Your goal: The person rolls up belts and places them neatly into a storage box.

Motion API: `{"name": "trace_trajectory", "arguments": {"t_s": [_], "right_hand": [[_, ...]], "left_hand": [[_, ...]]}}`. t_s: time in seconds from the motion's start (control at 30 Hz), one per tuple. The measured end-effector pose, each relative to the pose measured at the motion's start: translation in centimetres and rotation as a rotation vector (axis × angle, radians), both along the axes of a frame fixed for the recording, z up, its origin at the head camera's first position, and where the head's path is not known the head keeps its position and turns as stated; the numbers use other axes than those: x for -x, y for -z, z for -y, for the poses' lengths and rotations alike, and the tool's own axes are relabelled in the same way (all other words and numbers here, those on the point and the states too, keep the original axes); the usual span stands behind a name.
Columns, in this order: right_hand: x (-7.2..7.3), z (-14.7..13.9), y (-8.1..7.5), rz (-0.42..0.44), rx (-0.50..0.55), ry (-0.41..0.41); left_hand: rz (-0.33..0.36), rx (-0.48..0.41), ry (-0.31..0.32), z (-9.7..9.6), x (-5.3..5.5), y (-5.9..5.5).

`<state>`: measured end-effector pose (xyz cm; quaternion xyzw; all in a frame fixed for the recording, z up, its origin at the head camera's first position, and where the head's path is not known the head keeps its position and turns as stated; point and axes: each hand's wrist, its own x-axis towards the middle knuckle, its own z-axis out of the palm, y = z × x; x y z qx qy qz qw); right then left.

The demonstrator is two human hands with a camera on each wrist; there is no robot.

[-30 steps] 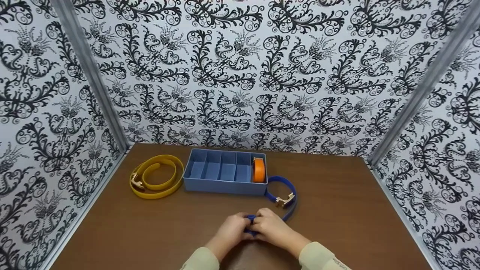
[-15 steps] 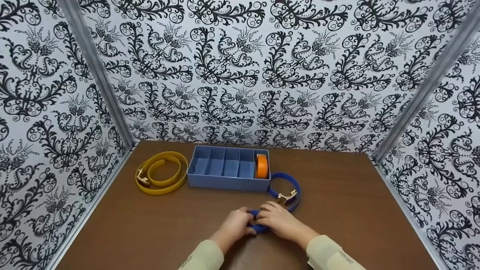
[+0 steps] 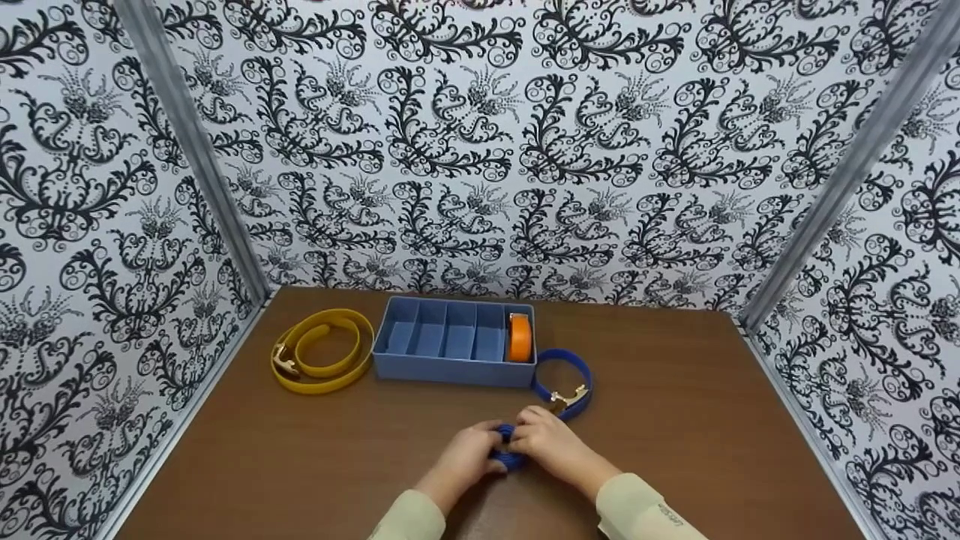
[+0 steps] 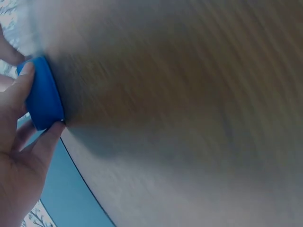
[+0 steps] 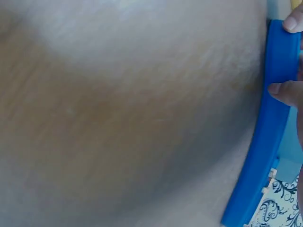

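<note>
Both hands are on a blue belt whose strap is wound into a small coil at the front middle of the table. My left hand grips the coil from the left, its thumb and fingers on the outer turn of the blue belt in the left wrist view. From the right, my right hand pinches the coil. In the right wrist view, the strap stands on edge and runs away past a thumb. The rest of the belt makes a loose loop with a gold buckle behind my right hand.
A blue-grey divided box stands behind the hands. In its rightmost compartment sits a rolled orange belt. A yellow belt with a gold buckle lies loosely coiled left of the box. Patterned walls close off the back and sides.
The stretch of strap between the coil and the buckle loop looks shorter. Both hands stay around the coil, their fingers slightly shifted. The head view moved a little.
</note>
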<state>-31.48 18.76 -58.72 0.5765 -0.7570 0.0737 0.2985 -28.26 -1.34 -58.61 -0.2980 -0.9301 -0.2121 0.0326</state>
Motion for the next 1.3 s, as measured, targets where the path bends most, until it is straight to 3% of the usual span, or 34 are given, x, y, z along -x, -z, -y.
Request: {"name": "trace_trajectory", "arguments": {"t_s": [0.23,0.37,0.57,0.77,0.97,1.2,1.3], "right_hand": [[-0.7,0.8,-0.3,0.056,-0.021,0.069],[-1.2,1.7,0.1,0.065,0.008,0.116],[-1.8,2.6,0.6,0.117,0.017,0.174],[-1.8,2.2,0.3,0.179,0.001,0.193],[-1.8,0.7,0.0,0.136,-0.095,0.132],[-1.7,-0.8,-0.6,0.098,-0.230,0.005],[-1.5,-1.2,-0.8,0.030,-0.271,-0.010]], "left_hand": [[0.028,-0.085,-0.018,0.1,-0.3,0.7],[0.019,-0.133,-0.067,0.0,-0.7,0.8],[-0.030,-0.095,-0.109,0.1,-1.0,0.6],[-0.080,-0.085,-0.077,0.4,-0.8,0.5],[-0.100,-0.043,-0.026,0.6,-0.8,0.2],[-0.103,0.001,0.095,1.1,-0.6,0.0],[-0.108,0.032,0.145,1.2,-0.4,-0.2]]}}
